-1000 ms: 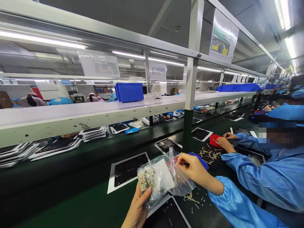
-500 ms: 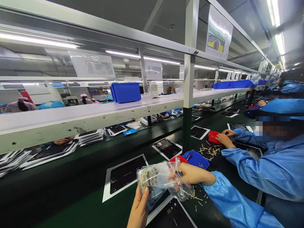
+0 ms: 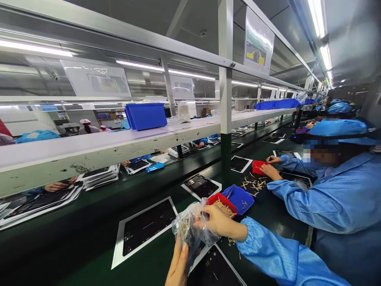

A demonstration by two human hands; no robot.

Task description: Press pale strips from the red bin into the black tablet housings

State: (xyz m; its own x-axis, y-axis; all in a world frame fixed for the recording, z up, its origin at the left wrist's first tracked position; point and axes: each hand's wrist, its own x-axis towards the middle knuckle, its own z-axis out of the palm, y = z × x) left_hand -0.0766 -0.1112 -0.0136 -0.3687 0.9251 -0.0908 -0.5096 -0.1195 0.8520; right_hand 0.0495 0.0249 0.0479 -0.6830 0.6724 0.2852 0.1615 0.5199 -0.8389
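Observation:
A clear plastic bag (image 3: pixel 190 212) with small pale strips bunched inside is between my hands. My left hand (image 3: pixel 177 258) grips its lower left side, thumb and fingers closed. At the bag's mouth, my right hand (image 3: pixel 222 222) is closed on the crumpled plastic; a small black item shows at its fingers, its kind unclear. Just behind that hand sits a red bin (image 3: pixel 213 198) filled with similar pale strips, touching a blue bin (image 3: pixel 244 197) that holds a few. Beneath the bag lies a black tablet-like panel (image 3: pixel 217 268) on a white sheet, partly hidden.
Another black panel (image 3: pixel 149 226) lies on the left, and one with exposed parts (image 3: pixel 201 185) farther back. To the right, a co-worker's hands (image 3: pixel 271 171) reach to a red bin (image 3: pixel 257 166) beside scattered strips (image 3: pixel 253 183). A post (image 3: pixel 225 99) and a shelf (image 3: pixel 89 159) stand ahead.
The view has turned slightly right. The bag is more crumpled and bunched, and my right hand has come closer to my left, uncovering the strips in the red bin.

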